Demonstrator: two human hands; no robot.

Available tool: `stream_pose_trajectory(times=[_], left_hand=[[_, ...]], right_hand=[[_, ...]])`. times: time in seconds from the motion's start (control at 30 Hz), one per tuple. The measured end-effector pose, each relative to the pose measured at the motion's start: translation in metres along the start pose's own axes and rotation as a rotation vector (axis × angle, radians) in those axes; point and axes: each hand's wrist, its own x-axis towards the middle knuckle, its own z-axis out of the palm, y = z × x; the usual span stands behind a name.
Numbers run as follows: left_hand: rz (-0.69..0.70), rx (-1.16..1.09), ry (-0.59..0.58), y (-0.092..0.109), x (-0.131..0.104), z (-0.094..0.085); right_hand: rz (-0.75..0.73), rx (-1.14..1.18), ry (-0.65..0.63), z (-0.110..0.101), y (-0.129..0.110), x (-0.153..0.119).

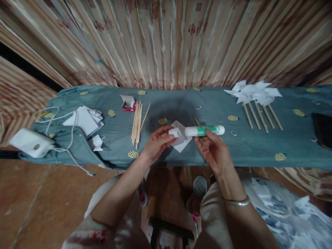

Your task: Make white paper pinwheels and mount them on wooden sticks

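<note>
Curtains (178, 45) hang behind the bench (249, 148) — left hand (158, 142) pinches a cap (173, 132), right hand (214, 150) holds a glue stick (202, 130): likely light, best held mid-tube.

teal-clothed table (249, 150) | paper square (180, 146) | wooden sticks (136, 124) | small box (128, 108) | paper pinwheels (255, 93) | paper stack (86, 121)

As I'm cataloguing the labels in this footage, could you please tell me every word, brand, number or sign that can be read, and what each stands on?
None can be read.
Green label on the glue stick: pale marks, too blurred to read.
Small rectangular marks on the cloth: too small to read.
Red box: any print is too small to read.
</note>
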Motion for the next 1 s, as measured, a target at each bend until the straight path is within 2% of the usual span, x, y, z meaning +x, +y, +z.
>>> stream_pose_trajectory(times=[0.5,1.0], left_hand=[[-0.017,0.013,0.012,-0.0054,-0.0003,0.0067],[0.031,0.082,0.008,-0.0081,-0.0001,0.0068]], right_hand=[[-0.043,-0.105,-0.013,0.0005,0.003,0.0008],[-0.047,-0.13,-0.002,-0.002,0.0008,0.0006]])
